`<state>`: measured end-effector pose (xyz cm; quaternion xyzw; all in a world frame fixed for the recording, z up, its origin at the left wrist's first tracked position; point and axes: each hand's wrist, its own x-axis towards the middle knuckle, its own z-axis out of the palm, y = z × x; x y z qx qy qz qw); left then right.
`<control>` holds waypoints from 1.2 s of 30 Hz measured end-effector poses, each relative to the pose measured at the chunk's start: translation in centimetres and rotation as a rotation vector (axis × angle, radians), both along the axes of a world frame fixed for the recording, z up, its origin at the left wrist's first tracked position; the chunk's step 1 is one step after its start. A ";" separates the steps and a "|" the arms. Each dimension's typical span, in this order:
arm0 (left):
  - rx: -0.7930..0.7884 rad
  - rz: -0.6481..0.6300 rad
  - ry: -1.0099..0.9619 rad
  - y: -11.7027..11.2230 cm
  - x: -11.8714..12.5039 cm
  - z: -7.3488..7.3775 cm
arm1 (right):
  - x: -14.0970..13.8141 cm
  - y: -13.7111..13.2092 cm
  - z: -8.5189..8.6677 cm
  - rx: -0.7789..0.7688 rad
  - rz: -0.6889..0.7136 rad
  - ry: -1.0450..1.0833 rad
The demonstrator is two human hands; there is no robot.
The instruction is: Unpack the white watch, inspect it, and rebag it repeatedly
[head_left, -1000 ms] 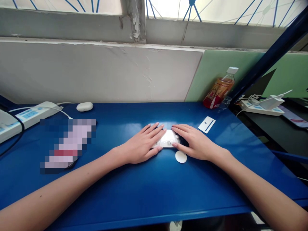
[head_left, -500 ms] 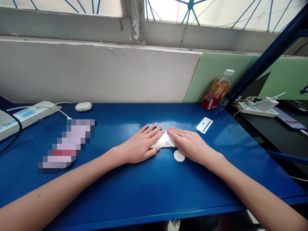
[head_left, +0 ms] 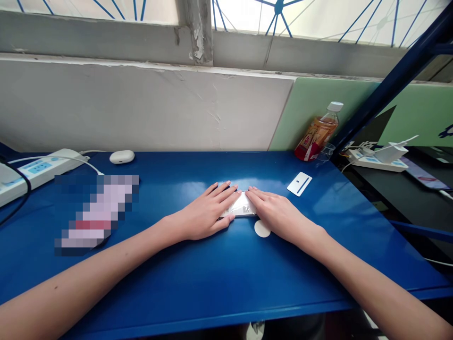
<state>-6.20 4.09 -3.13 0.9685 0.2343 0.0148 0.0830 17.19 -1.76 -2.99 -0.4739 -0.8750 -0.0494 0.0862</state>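
Under both hands lies a flat white item with a shiny clear wrapper (head_left: 243,206), its two ends covered. My left hand (head_left: 208,212) rests flat on its left side, fingers spread and thumb along the near edge. From the right, my right hand (head_left: 279,210) lies over the other end with its fingers stretched out close together. A white round disc (head_left: 262,229) sits on the desk just below the right hand, partly tucked beneath it. Further right is a white card with a dark stripe (head_left: 299,183), apart from the hand.
The blue desk (head_left: 198,283) carries a white earbud case (head_left: 121,157), a power strip (head_left: 46,165) and a pixelated pinkish object (head_left: 102,208) on the left. A drink bottle (head_left: 316,132) leans at the back right, near a blue metal post (head_left: 385,80).
My right hand has shifted very slightly left over the wrapped item. The left hand stays in place, and the whole view has drifted a little.
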 end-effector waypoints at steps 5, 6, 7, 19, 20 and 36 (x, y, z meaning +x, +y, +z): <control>-0.011 0.004 -0.018 0.0 0.0 0.0 | 0.1 0.1 0.0 -0.078 -0.042 0.044; -0.012 0.005 -0.017 0.0 0.0 0.0 | 0.0 0.1 0.0 -0.093 -0.047 0.046; -0.011 0.005 -0.015 0.0 0.0 0.0 | 0.0 0.1 0.1 -0.105 -0.054 0.047; 0.000 0.011 0.021 -0.1 0.3 0.2 | 0.4 0.3 0.3 -0.144 -0.159 0.142; 0.003 0.012 0.014 -0.1 0.3 0.2 | 0.6 0.3 0.2 -0.136 -0.155 0.181; 0.014 0.132 -0.175 -0.4 -0.1 0.1 | 3.4 1.8 0.4 -0.104 0.145 0.293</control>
